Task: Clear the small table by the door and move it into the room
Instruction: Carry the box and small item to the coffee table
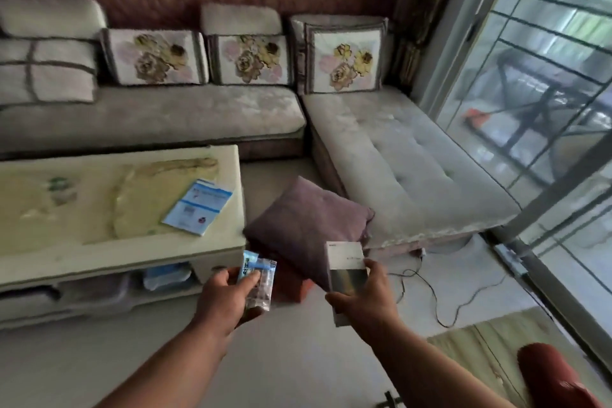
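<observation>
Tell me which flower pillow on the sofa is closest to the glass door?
The flower pillow on the right, standing at the corner above the long seat. The other two flower pillows stand farther left along the sofa's back.

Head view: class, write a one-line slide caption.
Left hand grips a blue-and-clear plastic packet; right hand holds a white-and-grey box.

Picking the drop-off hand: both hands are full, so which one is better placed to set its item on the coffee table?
Left, probably. The left hand holding the blue packet is right by the coffee table corner; the right hand with the box is farther off.
</observation>
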